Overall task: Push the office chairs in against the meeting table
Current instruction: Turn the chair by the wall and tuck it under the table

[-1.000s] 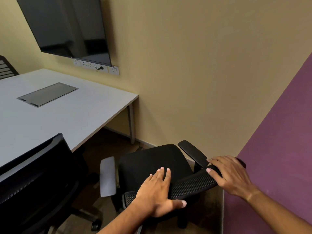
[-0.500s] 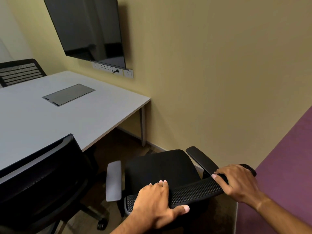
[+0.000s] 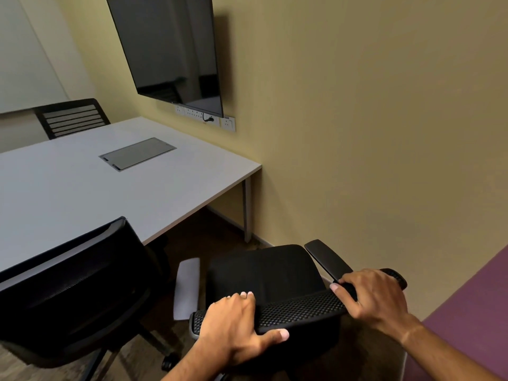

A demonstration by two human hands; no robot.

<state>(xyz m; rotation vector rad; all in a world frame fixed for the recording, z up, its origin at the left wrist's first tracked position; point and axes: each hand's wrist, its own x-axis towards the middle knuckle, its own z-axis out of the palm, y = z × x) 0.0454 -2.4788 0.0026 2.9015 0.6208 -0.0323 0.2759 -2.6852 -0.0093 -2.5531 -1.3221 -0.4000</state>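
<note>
Black mesh-backed office chair (image 3: 264, 284) stands off the corner of the white rectangular meeting table (image 3: 82, 193), left hand (image 3: 236, 323) and right hand (image 3: 376, 295) both clamped over its top rail. Risk: its grey armrest (image 3: 188, 287) could snag the neighbouring black chair (image 3: 74, 292) if pushed askew. Count: three chairs including the slatted one (image 3: 72, 116), one table, one wall screen (image 3: 167, 48).
</note>
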